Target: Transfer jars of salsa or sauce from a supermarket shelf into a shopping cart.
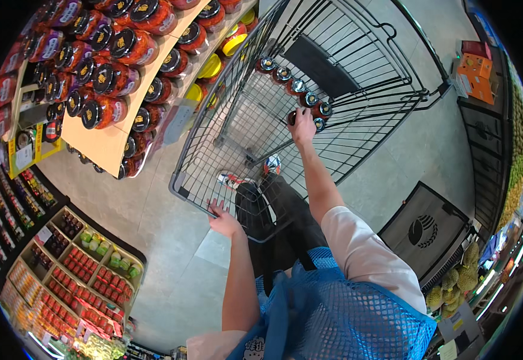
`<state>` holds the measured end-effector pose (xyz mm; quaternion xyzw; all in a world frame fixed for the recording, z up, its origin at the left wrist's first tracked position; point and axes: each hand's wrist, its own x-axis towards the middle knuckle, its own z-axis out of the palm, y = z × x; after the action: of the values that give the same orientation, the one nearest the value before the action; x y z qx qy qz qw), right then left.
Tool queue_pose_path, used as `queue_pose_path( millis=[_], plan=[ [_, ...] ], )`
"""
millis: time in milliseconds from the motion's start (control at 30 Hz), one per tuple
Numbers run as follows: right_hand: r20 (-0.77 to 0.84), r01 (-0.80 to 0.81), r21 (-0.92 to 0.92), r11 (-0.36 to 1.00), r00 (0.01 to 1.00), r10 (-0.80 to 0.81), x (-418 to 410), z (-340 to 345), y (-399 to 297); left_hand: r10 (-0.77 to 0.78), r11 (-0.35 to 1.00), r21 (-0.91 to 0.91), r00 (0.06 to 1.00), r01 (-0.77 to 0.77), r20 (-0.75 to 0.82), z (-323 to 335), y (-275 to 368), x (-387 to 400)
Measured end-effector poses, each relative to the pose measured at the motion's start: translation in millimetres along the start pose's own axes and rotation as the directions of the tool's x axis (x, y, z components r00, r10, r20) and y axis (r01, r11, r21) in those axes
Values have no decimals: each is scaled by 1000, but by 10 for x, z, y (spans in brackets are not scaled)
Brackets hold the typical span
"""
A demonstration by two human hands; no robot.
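Note:
A wire shopping cart (225,108) stands before me, with several dark-lidded glass jars (298,86) of red food lined up inside near its far end. My right hand (303,126) reaches into the basket, its fingers around one jar (292,118) at the near end of the group; the hand covers part of that jar. Beside it are more jars, one of them (319,124) just right of the fingers. On the near left rim of the cart rests my left hand (224,219), fingers spread over the bar and nothing held in them.
To the left, wooden display shelves (108,146) carry many stacked jars (109,78) with black lids, close to the cart's side. A divided produce stand (77,256) is at lower left. On the right are a dark crate panel (426,231), durians (455,281) and an orange box (475,74).

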<state>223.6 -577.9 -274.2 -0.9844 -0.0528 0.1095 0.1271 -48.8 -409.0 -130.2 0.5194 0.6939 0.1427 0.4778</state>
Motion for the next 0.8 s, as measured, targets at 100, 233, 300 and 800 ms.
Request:
queue_pose_path(
  millis=[100,233,300,800],
  plan=[
    [-39,48,-52,998,998,-50,48,71,25,17,1000,4,1000,-17,0,-22,3,-6],
    [-104,67,-38,997,992,-71,71,60,91,13,1000,12,1000,-13,21,-33,40,-17],
    [-89,52,-44,998,994,-56,73,87,126,14,1000,17,999,-14,35,-42,37,-9],
    [-151,10,-102,995,988,-26,154,250,251,17,1000,25,999,-19,50,-73,12,8]
  ],
)
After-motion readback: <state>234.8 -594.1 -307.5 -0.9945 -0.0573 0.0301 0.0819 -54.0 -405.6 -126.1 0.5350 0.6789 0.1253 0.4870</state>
